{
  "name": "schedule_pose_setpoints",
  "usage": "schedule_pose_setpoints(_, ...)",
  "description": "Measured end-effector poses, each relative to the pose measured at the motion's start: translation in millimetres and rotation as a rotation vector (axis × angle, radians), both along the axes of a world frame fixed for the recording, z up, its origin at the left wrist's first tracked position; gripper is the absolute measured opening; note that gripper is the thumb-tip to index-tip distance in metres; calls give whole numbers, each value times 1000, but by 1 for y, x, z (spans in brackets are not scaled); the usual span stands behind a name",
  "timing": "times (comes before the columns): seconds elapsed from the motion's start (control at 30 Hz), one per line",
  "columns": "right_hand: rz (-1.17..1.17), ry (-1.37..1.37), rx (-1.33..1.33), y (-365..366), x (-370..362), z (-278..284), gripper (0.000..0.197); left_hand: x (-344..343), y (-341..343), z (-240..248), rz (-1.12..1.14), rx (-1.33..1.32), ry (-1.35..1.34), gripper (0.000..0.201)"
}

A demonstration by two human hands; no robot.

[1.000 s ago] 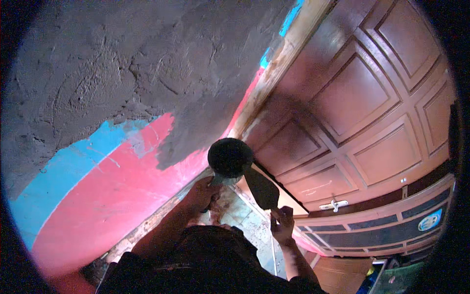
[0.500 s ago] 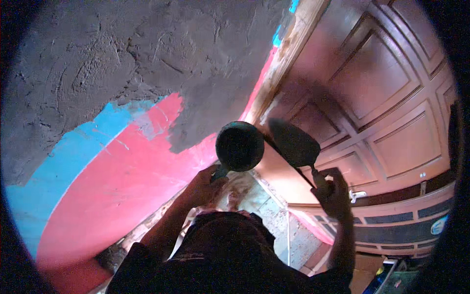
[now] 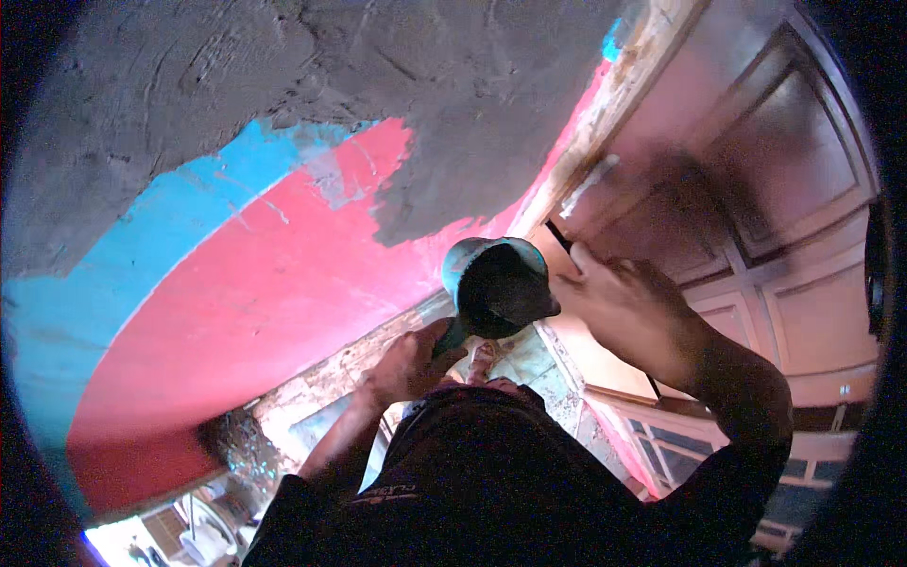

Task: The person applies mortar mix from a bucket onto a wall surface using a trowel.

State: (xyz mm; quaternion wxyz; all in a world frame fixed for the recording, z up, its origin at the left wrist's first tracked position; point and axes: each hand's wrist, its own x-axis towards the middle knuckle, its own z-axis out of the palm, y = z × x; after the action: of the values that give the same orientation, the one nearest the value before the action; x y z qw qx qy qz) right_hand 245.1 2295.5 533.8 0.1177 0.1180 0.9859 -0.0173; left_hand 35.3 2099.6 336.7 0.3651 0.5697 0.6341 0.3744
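Observation:
A round, deep dipper [image 3: 460, 262] with a dark inside and a short handle is in front of my chest. My left hand [image 3: 408, 366] is closed around its handle, and the dipper's mouth tilts toward my right. My right hand [image 3: 624, 300], slightly blurred, is at the dipper's right rim, closed on the handle of a trowel. The dark trowel blade [image 3: 529, 300] seems to dip into the dipper's mouth; most of it is lost in shadow. What the dipper holds is too dark to make out.
Rough grey plaster [image 3: 283, 66] covers the upper wall at left, above blue [image 3: 179, 217] and pink paint [image 3: 255, 312]. A worn wooden frame [image 3: 619, 118] edges it, beside a brown panelled door [image 3: 812, 274]. White items [image 3: 203, 543] lie low at the left.
My right hand has brought the trowel from the right over to the dipper, its blade now at the mouth. The dipper has tilted and shifted slightly right. The view has turned.

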Motion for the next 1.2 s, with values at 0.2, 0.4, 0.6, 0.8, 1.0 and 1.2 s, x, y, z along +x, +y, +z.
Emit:
schedule_pose_setpoints(0.2,159,-165,182,0,-50,-25,28,21,-25,23,145,110,9,35)
schedule_pose_setpoints(0.4,241,-190,-85,15,-83,-30,21,41,-55,20,320,-37,95,36)
schedule_pose_setpoints(0.6,322,-89,-415,28,-90,-56,22,40,-87,16,385,-80,-4,44)
schedule_pose_setpoints(0.8,49,57,-944,26,-68,-99,39,18,-120,13,448,-61,0,30)
schedule_pose_setpoints(1.0,-139,399,-987,-16,-24,-162,29,-16,-143,6,409,-34,-109,38)
schedule_pose_setpoints(1.2,-675,220,-1309,-64,-3,-155,37,-42,-137,21,260,-136,-130,45)
